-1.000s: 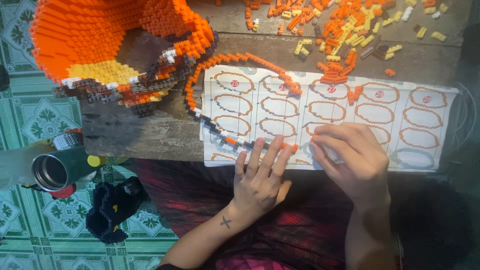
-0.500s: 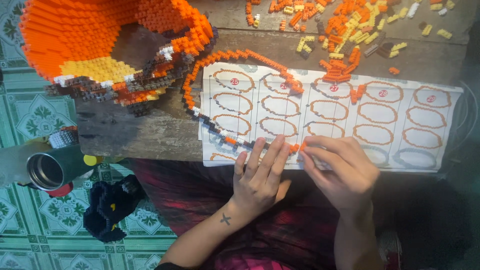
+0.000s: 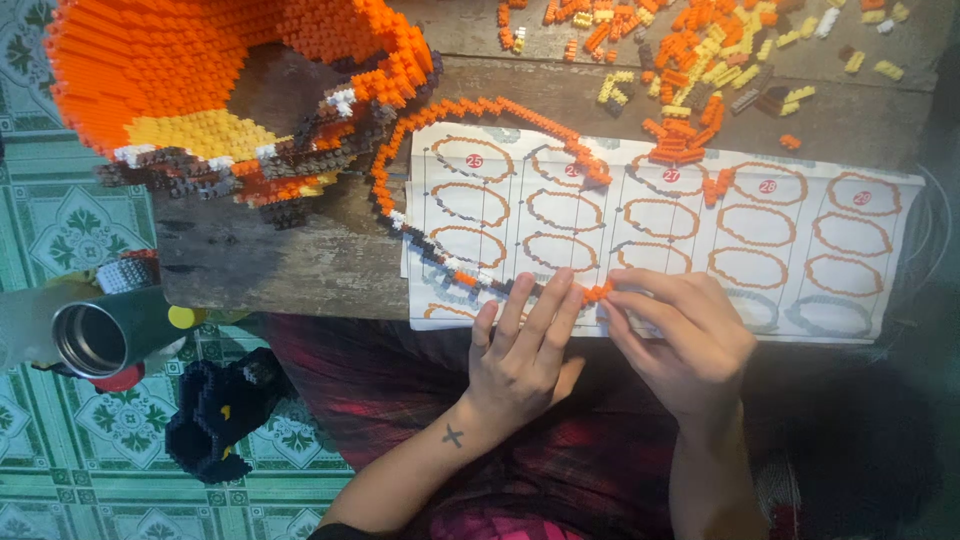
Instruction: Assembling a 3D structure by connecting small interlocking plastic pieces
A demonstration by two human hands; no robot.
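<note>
Orange micro-bricks make up the curved brick chain (image 3: 470, 190) that loops from the big orange brick model (image 3: 200, 90) across the wooden bench (image 3: 270, 250) and down over the printed instruction sheet (image 3: 760, 230). Its free end lies at the sheet's lower edge, right between your hands. Your left hand (image 3: 522, 352) lies flat, fingers spread, pressing the dark-and-white stretch of chain against the paper. Your right hand (image 3: 680, 335) is curled, thumb and forefinger pinching the small orange bricks (image 3: 597, 292) at the chain's tip.

To do this join well, I judge you should keep the left fingers planted close to the tip, so the row does not flex or pop apart when you press. Line the new piece up squarely over the studs before you push, and push straight down against the bench rather than at a slant. Check the curve against the oval outline on the sheet beneath it. The loose pile of orange and yellow bricks (image 3: 700, 50) sits at the far edge of the bench, well apart from your hands. An open steel flask (image 3: 95, 340) and a small black brick figure (image 3: 220, 410) sit to your left, below the bench.
</note>
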